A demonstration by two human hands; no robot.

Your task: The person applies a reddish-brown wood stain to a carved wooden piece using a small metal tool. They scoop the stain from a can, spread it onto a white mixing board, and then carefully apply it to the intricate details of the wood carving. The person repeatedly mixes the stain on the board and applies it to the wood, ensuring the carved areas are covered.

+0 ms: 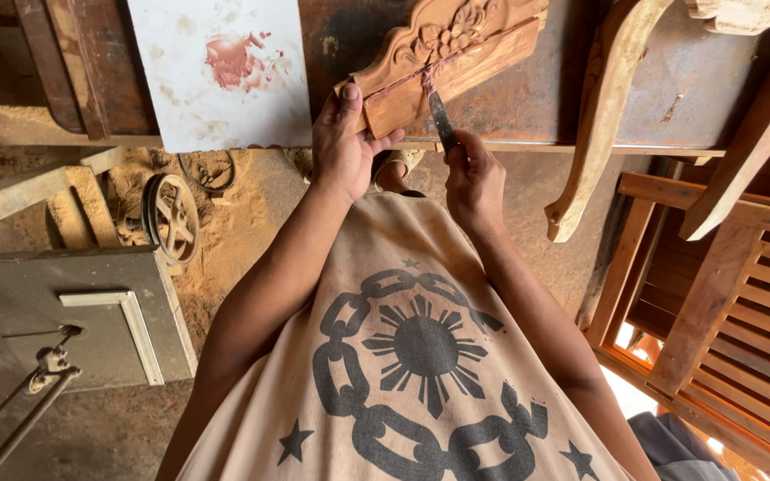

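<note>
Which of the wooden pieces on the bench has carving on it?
The carved wooden panel gripped by the left hand, with floral relief. The curved legs to its right are smooth and plain.

Carved wooden panel (443,53) (floral relief) tilted on workbench, putty knife (441,118) against it

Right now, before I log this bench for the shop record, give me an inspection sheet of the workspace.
Surface: worn workbench, dusty.
Job's things: carved wooden panel lying on the bench; putty knife with its blade against the panel's edge.
Clutter: white board smeared with reddish paste; curved wooden leg.
Hands: left hand steadies the panel; right hand grips the knife.
Cables: nothing seen.
Surroundings: sawdust floor, pulley wheel, slatted wooden frame.
</note>
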